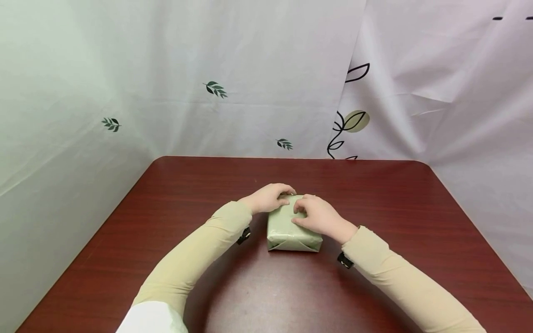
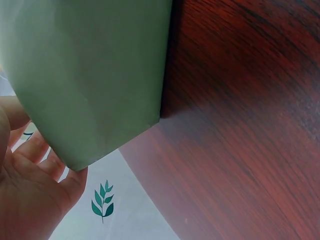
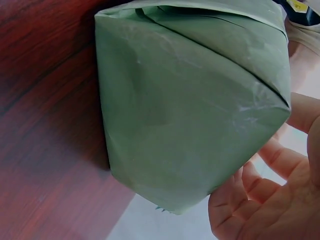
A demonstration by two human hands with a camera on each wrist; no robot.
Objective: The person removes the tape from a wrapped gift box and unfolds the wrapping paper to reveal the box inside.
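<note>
A parcel wrapped in pale green paper sits on the table, with folded flaps on its near end. My left hand touches the parcel's far left top edge, thumb and fingers apart and loosely bent; in the left wrist view, fingertips meet a corner of the wrapped parcel. From the right, my right hand rests on the parcel's top, thumb and fingers spread. The right wrist view shows the parcel's side with a diagonal paper fold, and my fingers along its upper edge.
The dark red wood-grain table has rounded far corners. White cloth with leaf prints hangs behind it and along both sides. Black wrist devices sit under both sleeves.
</note>
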